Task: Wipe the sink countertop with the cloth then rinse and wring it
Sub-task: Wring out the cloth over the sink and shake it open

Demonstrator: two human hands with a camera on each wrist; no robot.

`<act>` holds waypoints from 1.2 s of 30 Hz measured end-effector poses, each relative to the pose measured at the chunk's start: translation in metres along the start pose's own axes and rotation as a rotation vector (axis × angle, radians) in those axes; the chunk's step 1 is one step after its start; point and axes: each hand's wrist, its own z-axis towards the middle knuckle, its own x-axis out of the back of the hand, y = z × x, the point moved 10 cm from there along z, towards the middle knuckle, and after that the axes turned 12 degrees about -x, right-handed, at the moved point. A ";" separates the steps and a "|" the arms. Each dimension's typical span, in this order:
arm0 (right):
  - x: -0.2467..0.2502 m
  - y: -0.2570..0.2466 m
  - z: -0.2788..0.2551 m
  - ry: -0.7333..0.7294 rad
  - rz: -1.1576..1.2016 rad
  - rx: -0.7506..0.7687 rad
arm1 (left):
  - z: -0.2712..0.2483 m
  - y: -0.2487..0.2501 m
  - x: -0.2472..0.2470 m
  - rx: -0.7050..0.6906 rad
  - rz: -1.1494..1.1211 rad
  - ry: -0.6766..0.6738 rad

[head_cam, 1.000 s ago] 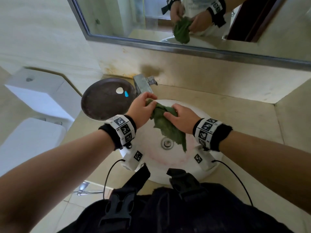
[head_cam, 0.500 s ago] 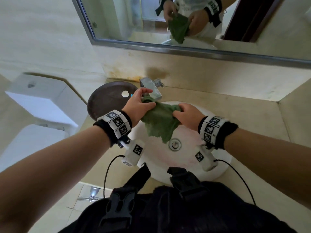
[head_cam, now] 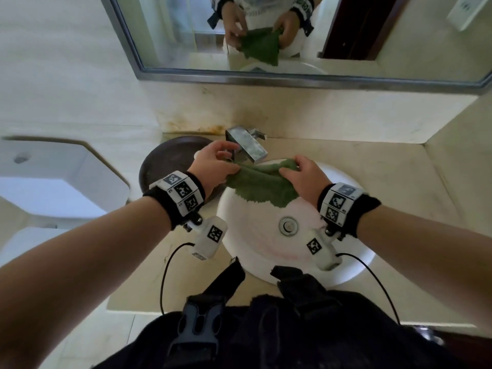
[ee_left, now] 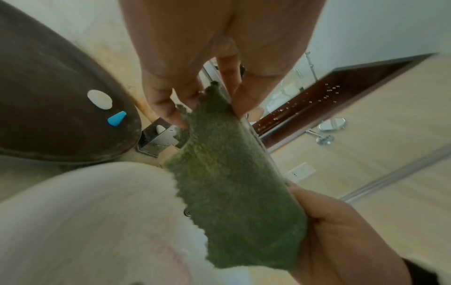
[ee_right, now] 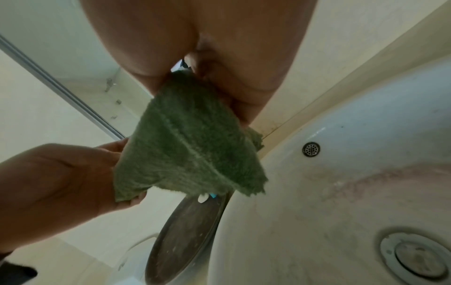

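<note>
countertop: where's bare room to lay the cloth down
Bare countertop lies right of the basin, up to the side wall. Left of the faucet the brown tray crowds it. Both hands hold the cloth.

Both arms are stretched out forward, forearms bare, each wrist wearing a black band with marker tags. The left hand [head_cam: 217, 166] pinches one end of the cloth [head_cam: 262, 186] between thumb and fingertips, other fingers loose. The right hand [head_cam: 306, 177] grips the opposite end, knuckles up.
</note>
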 end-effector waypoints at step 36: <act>0.062 0.010 0.011 0.205 -0.278 0.028 | 0.028 0.019 -0.019 -0.129 -0.060 0.078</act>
